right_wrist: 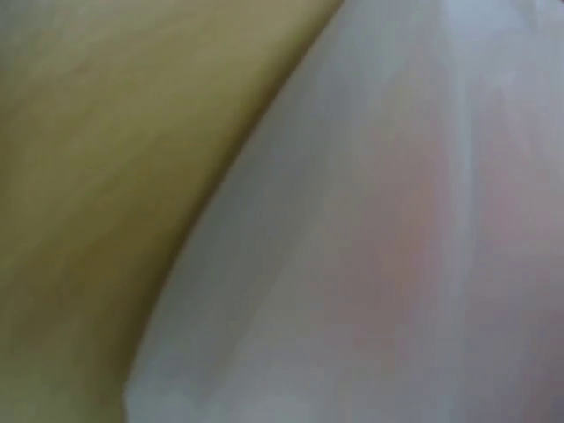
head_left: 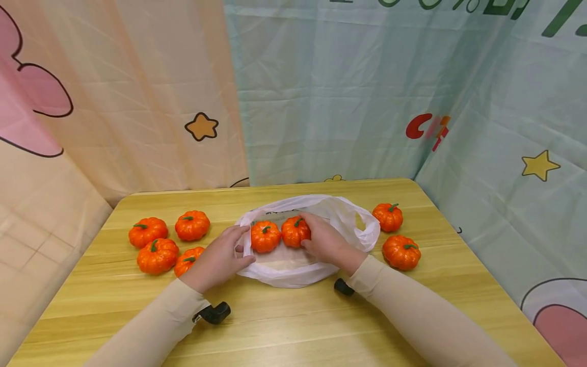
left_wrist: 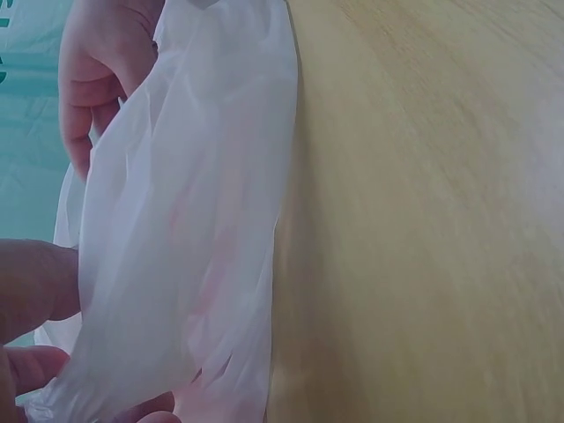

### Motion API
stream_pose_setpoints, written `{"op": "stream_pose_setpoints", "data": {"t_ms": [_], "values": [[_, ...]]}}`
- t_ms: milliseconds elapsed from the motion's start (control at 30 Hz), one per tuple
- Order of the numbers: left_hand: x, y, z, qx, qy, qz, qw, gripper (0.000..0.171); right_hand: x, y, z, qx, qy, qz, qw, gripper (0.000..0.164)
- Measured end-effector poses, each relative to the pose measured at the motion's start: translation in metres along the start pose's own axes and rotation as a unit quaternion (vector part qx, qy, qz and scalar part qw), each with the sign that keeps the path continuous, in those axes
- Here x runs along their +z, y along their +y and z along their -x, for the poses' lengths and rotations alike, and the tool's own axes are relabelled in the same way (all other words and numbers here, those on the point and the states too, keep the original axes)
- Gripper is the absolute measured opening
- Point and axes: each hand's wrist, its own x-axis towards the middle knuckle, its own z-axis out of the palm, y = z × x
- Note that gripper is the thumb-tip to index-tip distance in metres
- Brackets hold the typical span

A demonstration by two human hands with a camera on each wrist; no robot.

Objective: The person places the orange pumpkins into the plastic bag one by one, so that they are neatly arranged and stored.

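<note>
A white plastic bag (head_left: 293, 279) lies spread on the table with its mouth held wide. My left hand (head_left: 220, 261) pinches the bag's left rim, and in the left wrist view its fingers (left_wrist: 35, 286) grip the thin plastic. Inside the bag's mouth, my right hand (head_left: 327, 244) holds a small orange pumpkin (head_left: 292, 233) with a green stem, thumb and fingers around its right side. Beside it in the bag sits another small pumpkin (head_left: 264, 237). Bag plastic (right_wrist: 352, 264) covers most of the right wrist view, hiding the right hand there.
Several small pumpkins (head_left: 158, 256) stand in a group at the left, one partly hidden behind the left hand. At the right are two more, a rear pumpkin (head_left: 387, 217) and a front pumpkin (head_left: 401, 253). Printed curtains (head_left: 321, 112) surround the wooden table (head_left: 275, 326).
</note>
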Motion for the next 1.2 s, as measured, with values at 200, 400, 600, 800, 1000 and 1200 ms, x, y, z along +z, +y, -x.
{"op": "stream_pose_setpoints", "data": {"t_ms": [200,400,600,800,1000,1200], "values": [[-0.001,-0.001,0.000,-0.002,-0.003,-0.002,1.0000,0.080,-0.010,-0.003,0.012,-0.014,0.003,0.019,1.000,0.077],[-0.002,-0.001,0.000,0.000,-0.005,-0.003,1.0000,0.080,-0.039,-0.010,0.036,-0.047,0.048,0.027,0.997,0.071],[-0.002,-0.002,-0.001,0.000,-0.005,-0.004,1.0000,0.080,-0.077,-0.001,0.061,-0.086,0.121,0.032,0.988,0.065],[-0.003,-0.001,0.000,-0.002,-0.002,-0.012,0.9999,0.080,-0.107,0.030,0.086,-0.065,0.136,0.041,0.988,0.063],[-0.005,-0.001,0.001,-0.008,-0.004,-0.013,0.9999,0.080,-0.122,0.069,0.106,-0.022,0.104,0.070,0.992,0.062],[-0.004,-0.003,0.000,-0.007,-0.004,-0.013,0.9999,0.080,-0.124,0.104,0.117,0.007,0.063,0.085,0.994,0.064]]}}
